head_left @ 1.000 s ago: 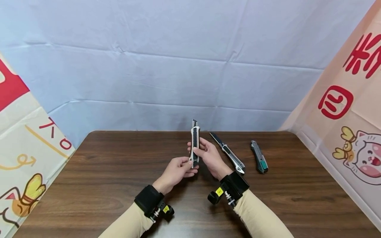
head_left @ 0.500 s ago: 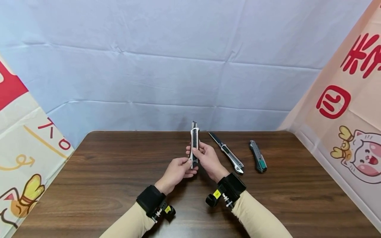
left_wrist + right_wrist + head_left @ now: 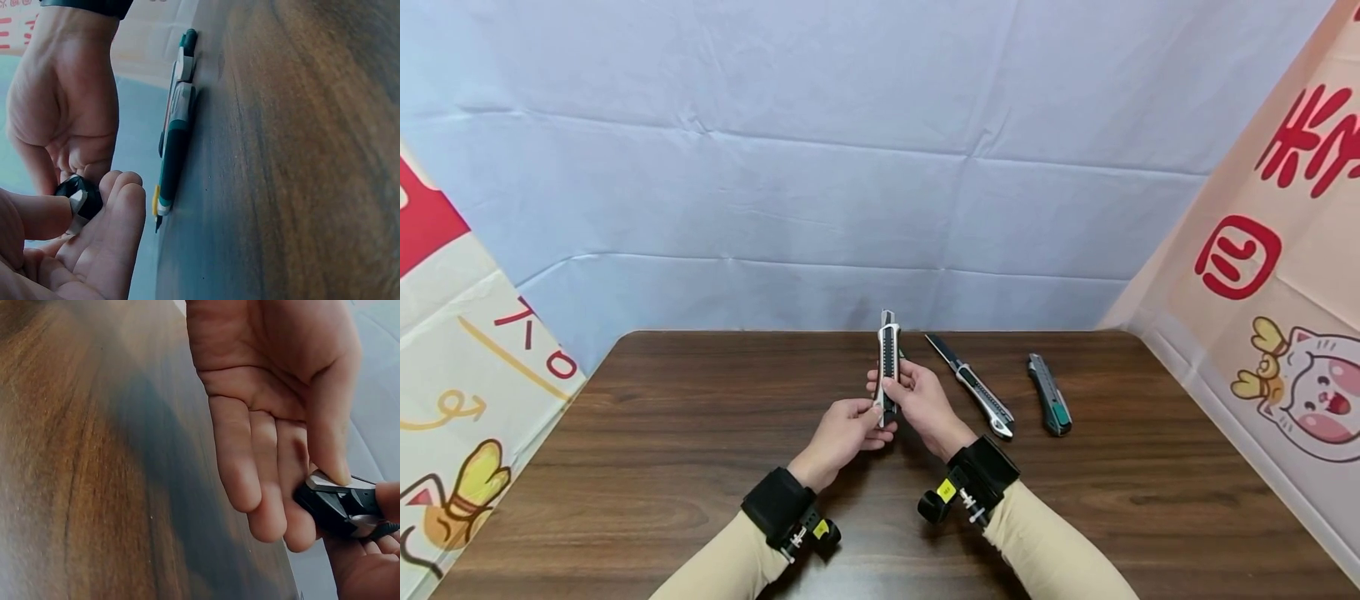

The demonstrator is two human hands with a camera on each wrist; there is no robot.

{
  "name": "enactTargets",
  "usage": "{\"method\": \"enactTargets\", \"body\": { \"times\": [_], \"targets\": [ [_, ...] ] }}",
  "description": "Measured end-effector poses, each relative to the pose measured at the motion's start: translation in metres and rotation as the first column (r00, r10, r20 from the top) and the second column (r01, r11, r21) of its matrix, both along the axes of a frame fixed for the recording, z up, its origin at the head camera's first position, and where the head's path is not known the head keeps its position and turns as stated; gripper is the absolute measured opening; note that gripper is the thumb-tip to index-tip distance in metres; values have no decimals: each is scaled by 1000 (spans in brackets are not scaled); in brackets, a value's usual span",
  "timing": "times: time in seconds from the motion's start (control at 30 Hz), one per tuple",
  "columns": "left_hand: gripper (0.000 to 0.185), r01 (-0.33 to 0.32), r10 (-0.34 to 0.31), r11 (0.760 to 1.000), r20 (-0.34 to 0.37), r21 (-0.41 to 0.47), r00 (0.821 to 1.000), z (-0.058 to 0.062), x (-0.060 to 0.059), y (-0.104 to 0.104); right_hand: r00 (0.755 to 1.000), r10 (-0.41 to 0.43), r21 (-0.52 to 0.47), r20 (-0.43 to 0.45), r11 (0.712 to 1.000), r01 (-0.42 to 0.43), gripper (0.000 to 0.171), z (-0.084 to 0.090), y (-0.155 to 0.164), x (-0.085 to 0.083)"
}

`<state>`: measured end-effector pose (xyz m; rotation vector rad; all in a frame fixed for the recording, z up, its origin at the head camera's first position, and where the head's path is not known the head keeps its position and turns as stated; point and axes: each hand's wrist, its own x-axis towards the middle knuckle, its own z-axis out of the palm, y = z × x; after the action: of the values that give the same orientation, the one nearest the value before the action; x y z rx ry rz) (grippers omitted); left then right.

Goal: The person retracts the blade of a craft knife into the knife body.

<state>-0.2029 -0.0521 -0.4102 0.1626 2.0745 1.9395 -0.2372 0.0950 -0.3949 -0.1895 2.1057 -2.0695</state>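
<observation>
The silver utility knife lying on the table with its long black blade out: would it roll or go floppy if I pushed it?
The silver utility knife probably wouldn't roll, because its long handle looks flat. The hard-looking handle should stay stiff. The thin blade sticks far out, so it might flex or snap.

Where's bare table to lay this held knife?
Bare table from the left hand to the left edge; also between the rightmost knife and right edge. Crowded: near the right hand, with the long-bladed knife and yellow-marked knife.
</observation>
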Motion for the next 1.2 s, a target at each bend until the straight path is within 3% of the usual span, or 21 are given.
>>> {"method": "enactTargets", "body": {
  "times": [0.83,1.03,1.2],
  "targets": [
    [32,-25,25,1000,18,-2,1000,1,-1,-1,995,94,70,-44,993,-91,43,-1,2,-2],
    [33,-4,4,1000,18,1,1000,-2,0,-1,997,68,163,-26,985,-63,48,3,3,-1],
    [34,17,-17,1000,18,7,1000,-5,0,-2,997,35,298,-62,954,-14,48,6,5,2]
  ]
}}
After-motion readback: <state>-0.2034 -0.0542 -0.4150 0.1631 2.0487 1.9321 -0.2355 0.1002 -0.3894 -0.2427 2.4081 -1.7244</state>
